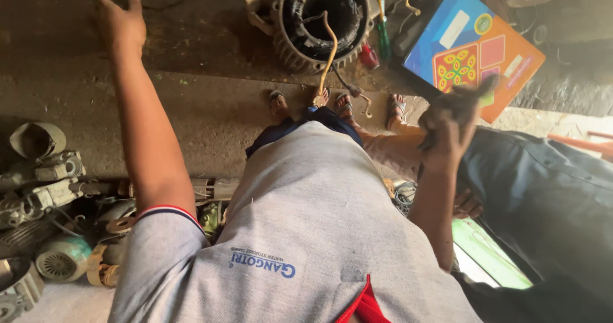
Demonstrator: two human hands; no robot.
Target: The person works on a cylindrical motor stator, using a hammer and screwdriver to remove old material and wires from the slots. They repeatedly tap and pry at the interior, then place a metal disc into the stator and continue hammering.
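Note:
My left hand (121, 23) reaches far out to the upper left, fingers spread, resting on the dark, dirty floor with nothing in it. My right hand (454, 120) is raised at the right, dark with grease, its fingers bunched together; whether it grips a small dark thing I cannot make out. A round motor stator (316, 20) with a ribbed housing and a tan wire (329, 48) lies ahead between the hands. My grey shirt (306, 233) fills the lower middle of the view.
A green-handled screwdriver (383, 37) and a blue and orange box (476, 48) lie right of the stator. Motor parts (48, 189) are piled at the left. Another person in dark trousers (543, 202) sits at the right, a hand (469, 205) on the knee.

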